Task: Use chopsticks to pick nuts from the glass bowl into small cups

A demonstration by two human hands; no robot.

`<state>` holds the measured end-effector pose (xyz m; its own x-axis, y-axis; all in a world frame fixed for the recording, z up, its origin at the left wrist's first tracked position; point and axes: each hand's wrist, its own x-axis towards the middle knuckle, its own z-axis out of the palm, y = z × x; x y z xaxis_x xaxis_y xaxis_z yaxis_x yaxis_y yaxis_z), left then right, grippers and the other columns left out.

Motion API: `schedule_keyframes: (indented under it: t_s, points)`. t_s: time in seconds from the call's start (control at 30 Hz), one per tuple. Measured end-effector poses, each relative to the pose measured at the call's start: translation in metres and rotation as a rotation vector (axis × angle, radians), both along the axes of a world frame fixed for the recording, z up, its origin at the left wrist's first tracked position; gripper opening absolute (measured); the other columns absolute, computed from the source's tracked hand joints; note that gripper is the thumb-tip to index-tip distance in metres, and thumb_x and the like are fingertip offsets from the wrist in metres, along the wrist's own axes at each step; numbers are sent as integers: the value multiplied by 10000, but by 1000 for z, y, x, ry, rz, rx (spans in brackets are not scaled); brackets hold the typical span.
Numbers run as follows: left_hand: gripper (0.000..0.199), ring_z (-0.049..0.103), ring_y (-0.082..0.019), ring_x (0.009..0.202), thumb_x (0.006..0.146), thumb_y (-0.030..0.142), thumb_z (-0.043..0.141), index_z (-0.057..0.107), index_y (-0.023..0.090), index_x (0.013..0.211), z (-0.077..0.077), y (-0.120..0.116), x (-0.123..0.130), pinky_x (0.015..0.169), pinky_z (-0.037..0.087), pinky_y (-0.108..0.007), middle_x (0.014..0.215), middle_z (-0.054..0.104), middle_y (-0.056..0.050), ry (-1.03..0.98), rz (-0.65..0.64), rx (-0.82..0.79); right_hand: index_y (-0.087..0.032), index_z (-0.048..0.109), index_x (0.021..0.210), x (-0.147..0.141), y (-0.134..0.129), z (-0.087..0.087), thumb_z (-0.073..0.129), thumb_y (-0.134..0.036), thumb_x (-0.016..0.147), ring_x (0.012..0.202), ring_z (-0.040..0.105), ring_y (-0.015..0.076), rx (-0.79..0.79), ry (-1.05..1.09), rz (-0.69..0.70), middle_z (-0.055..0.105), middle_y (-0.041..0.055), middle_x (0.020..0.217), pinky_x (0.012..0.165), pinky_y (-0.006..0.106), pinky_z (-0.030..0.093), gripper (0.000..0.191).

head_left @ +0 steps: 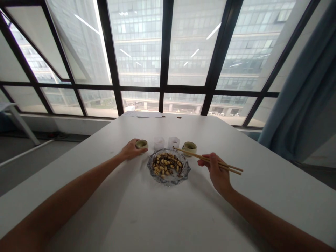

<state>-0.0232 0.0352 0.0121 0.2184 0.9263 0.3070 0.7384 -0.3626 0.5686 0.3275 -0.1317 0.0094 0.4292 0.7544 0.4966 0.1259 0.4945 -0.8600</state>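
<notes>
My left hand (133, 149) is closed around the side of a small green cup (142, 144), left of the glass bowl. In my right hand (215, 170) is a pair of wooden chopsticks (201, 156). Their tips hold a small dark piece (173, 147) near the front of the right white cup (174, 142). The scalloped glass bowl (169, 181) holds peanuts and dark seeds (168, 163). Another white cup (159, 142) stands behind the bowl. A second green cup (189, 147) stands at the bowl's back right, partly behind the chopsticks.
The white table (147, 217) stretches toward large windows. Papers (143, 114) and two small dark round things (179, 117) lie near its far edge. A blue curtain (301, 94) hangs at the right, and another table (21, 122) stands at the far left.
</notes>
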Motion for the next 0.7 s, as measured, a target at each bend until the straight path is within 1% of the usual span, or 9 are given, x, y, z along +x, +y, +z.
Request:
schedule_keyframes:
  t_s: [0.07,0.13,0.2,0.3,0.37,0.4,0.5,0.57,0.7]
  points:
    - [861,618,-343,1149,649,752,664,577,137,1246,12,8,8,957,489,-434,1260,644,-185,44,-5,23,-166,677,822,5,5,4,597,-652,871,559,697,192,12,62,-13,718,50,620,590,349,595,496]
    - [859,573,-357,1227,695,728,651,548,141,1314,28,11,28,1011,451,-459,1368,583,-200,104,-39,97,-164,674,822,12,10,9,606,-642,870,552,694,186,35,90,-34,716,47,618,594,344,593,486]
    - [790,515,-363,1295,766,698,606,544,157,1338,43,7,58,1072,390,-497,1416,556,-187,193,-98,169,-161,673,820,22,14,15,609,-646,866,543,687,178,63,92,-65,715,44,615,590,335,586,491]
    - [766,471,-353,1335,801,678,585,543,150,1355,57,-3,114,1135,301,-506,1429,556,-173,323,-287,198,-157,673,827,42,21,25,592,-642,879,544,681,173,109,71,-136,707,38,611,608,336,578,494]
    - [817,439,-349,1365,794,674,593,486,155,1416,60,-8,150,1160,255,-504,1481,507,-169,410,-393,166,-158,669,827,57,24,33,566,-641,893,540,678,175,145,54,-189,698,31,604,621,343,575,499]
    - [847,409,-350,1388,789,673,595,449,160,1447,60,-9,165,1175,217,-515,1505,480,-168,451,-417,154,-159,667,823,65,25,36,557,-646,895,533,676,176,164,49,-213,692,28,598,622,345,573,504]
    - [909,320,-351,1444,768,663,611,371,177,1497,56,-6,201,1197,106,-567,1551,419,-172,553,-491,89,-160,662,805,81,26,42,556,-658,885,510,668,176,200,48,-262,682,21,579,605,341,566,516]
    - [883,307,-355,1447,748,648,639,407,199,1472,54,-2,215,1188,62,-609,1546,425,-170,601,-526,46,-158,663,784,86,26,43,572,-659,873,497,665,175,193,53,-269,675,18,558,578,330,557,517]
    - [767,392,-360,1383,691,588,726,532,229,1340,52,3,225,1165,48,-656,1399,575,-149,634,-535,-15,-154,674,734,87,22,36,590,-655,861,468,652,178,136,0,-255,664,22,510,544,324,538,524]
